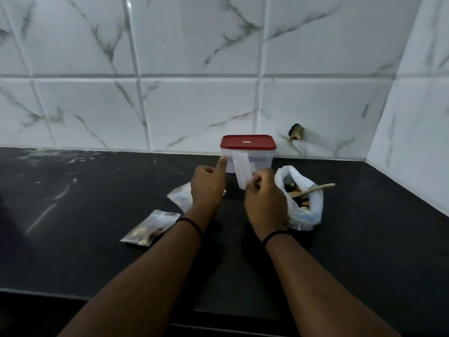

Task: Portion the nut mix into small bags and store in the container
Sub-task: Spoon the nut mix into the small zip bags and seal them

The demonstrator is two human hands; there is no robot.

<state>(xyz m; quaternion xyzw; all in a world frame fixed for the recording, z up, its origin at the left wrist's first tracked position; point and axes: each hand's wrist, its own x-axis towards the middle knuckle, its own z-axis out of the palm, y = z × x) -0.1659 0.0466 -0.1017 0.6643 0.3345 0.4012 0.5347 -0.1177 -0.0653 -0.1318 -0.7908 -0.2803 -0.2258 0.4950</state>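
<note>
Black counter [97, 251]: filled bags [150, 227] flank hands, container [247, 152] behind.

A black countertop [97, 251] meets white marble-veined wall tiles [194, 105]; one tile has a chipped hole [296, 132].

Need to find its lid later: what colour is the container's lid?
Red, on the clear container; the lid shows in the head view.

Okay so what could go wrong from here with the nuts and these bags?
The open nut mix bag stands slumped with the wooden spoon leaning out; the right hand beside it could tip it over. The container has its red lid on, so the filled bags cannot go in yet.
</note>
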